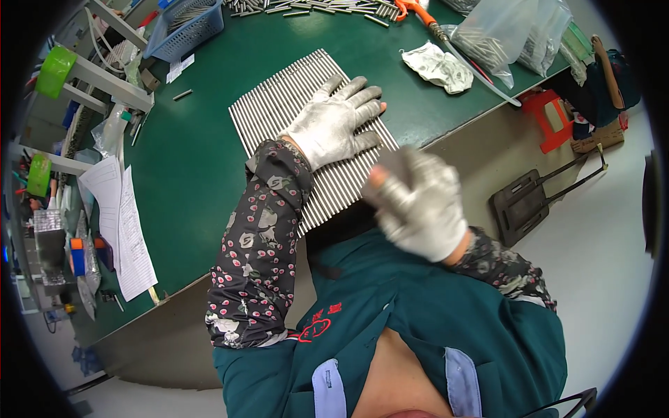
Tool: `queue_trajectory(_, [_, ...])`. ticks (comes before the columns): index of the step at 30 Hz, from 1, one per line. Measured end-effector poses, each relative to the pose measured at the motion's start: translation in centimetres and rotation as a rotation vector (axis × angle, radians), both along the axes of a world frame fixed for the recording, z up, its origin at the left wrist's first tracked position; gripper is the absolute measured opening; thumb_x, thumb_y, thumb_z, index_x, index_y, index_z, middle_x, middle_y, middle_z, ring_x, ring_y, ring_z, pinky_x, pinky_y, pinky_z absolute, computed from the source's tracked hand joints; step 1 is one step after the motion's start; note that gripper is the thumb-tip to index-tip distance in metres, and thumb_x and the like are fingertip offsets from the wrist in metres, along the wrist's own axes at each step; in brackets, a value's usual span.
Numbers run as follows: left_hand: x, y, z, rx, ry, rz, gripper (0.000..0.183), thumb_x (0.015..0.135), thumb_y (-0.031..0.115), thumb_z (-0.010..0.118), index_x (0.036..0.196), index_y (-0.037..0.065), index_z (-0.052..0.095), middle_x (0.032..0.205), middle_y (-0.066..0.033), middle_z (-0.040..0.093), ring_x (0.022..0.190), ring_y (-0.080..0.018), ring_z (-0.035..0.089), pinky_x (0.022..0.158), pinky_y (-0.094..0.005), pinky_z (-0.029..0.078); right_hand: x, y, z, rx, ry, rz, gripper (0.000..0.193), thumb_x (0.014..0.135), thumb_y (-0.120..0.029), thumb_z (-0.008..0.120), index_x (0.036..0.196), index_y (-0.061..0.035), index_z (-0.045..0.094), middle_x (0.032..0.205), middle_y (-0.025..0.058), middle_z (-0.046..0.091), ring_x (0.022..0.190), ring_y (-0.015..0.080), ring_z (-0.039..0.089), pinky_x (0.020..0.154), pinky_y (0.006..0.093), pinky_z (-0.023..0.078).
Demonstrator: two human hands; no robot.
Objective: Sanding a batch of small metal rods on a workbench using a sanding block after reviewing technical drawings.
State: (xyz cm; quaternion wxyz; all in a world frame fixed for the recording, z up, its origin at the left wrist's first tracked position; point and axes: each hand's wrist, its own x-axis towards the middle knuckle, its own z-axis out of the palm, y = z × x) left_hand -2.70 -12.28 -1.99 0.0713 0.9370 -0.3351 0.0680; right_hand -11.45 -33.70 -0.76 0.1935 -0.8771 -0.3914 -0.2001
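A slanted mat of slim metal rods [334, 184] lies side by side on the green bench [181, 167], just in front of the person, its middle covered by the left hand [331, 129]. That gloved hand rests flat on the rods with fingers spread, gripping nothing; at least 1 fingertip pokes bare from the glove. At the mat's 4 o'clock edge, the right hand [425, 205] is smeared by blur, thumb and fingers closed about a dark grey block [390, 171]. The block's outline is indistinct, and I cannot tell whether it touches the rods.

Farther out, 1 loose rod [182, 95] lies at 10 o'clock, with a blue basket [185, 35] beyond it, cut by the upper edge. At 12 o'clock, a rod heap [306, 8] is also cropped. A crumpled white cloth [439, 67] sits at 2 o'clock, near clear bags [491, 42] whose plastic partly veils the contents. Papers [129, 230] lie at 8 o'clock, their writing too small to make out.
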Motion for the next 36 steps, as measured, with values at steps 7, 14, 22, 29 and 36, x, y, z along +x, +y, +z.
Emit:
queue_trajectory(7, [0.4, -0.4, -0.2, 0.014, -0.005, -0.013, 0.064, 0.084, 0.046, 0.063, 0.136, 0.011, 0.050, 0.147, -0.0093, 0.043, 0.141, -0.0281, 0.031, 0.117, -0.0495, 0.017, -0.9, 0.9, -0.7, 0.093, 0.110, 0.222, 0.059, 0.066, -0.023, 0.072, 0.125, -0.0207, 0.061, 0.118, 0.0299, 0.053, 0.096, 0.0403, 0.059, 0.076, 0.0467, 0.045])
queue_trajectory(14, [0.0, -0.2, 0.3, -0.005, 0.021, 0.003, 0.062, 0.084, 0.045, 0.063, 0.135, 0.010, 0.052, 0.146, -0.0097, 0.044, 0.140, -0.0287, 0.032, 0.116, -0.0498, 0.019, 1.5, -2.2, -0.1, 0.078, -0.078, -0.242, 0.054, 0.068, -0.024, 0.072, 0.120, -0.0184, 0.063, 0.120, 0.0267, 0.053, 0.105, 0.0382, 0.055, 0.084, 0.0485, 0.044])
queue_trajectory(22, [0.0, -0.5, 0.4, -0.002, 0.037, -0.001, 0.062, 0.085, 0.043, 0.063, 0.136, 0.009, 0.051, 0.145, -0.0105, 0.044, 0.141, -0.0285, 0.032, 0.117, -0.0497, 0.017, 3.0, -5.3, -2.8, 0.035, -0.088, -0.422, 0.059, 0.069, -0.025, 0.071, 0.126, -0.0195, 0.060, 0.124, 0.0248, 0.051, 0.107, 0.0397, 0.052, 0.087, 0.0494, 0.040])
queue_trajectory(29, [-0.2, -0.3, 0.5, 0.002, 0.055, 0.011, 0.062, 0.086, 0.044, 0.062, 0.136, 0.009, 0.050, 0.147, -0.0110, 0.043, 0.141, -0.0289, 0.030, 0.117, -0.0495, 0.016, 2.4, -4.9, -1.6, -0.008, -0.041, -0.337, 0.057, 0.066, -0.024, 0.073, 0.122, -0.0176, 0.063, 0.125, 0.0230, 0.050, 0.109, 0.0372, 0.051, 0.092, 0.0450, 0.043])
queue_trajectory(36, [-1.3, 0.7, 1.2, -0.004, -0.053, 0.050, 0.071, 0.086, 0.049, 0.060, 0.143, 0.011, 0.042, 0.151, -0.0132, 0.034, 0.143, -0.0306, 0.025, 0.118, -0.0503, 0.013, 2.8, -5.1, -1.7, 0.126, 0.014, -0.334, 0.057, 0.065, -0.021, 0.074, 0.120, -0.0145, 0.063, 0.125, 0.0217, 0.051, 0.108, 0.0359, 0.051, 0.094, 0.0460, 0.042])
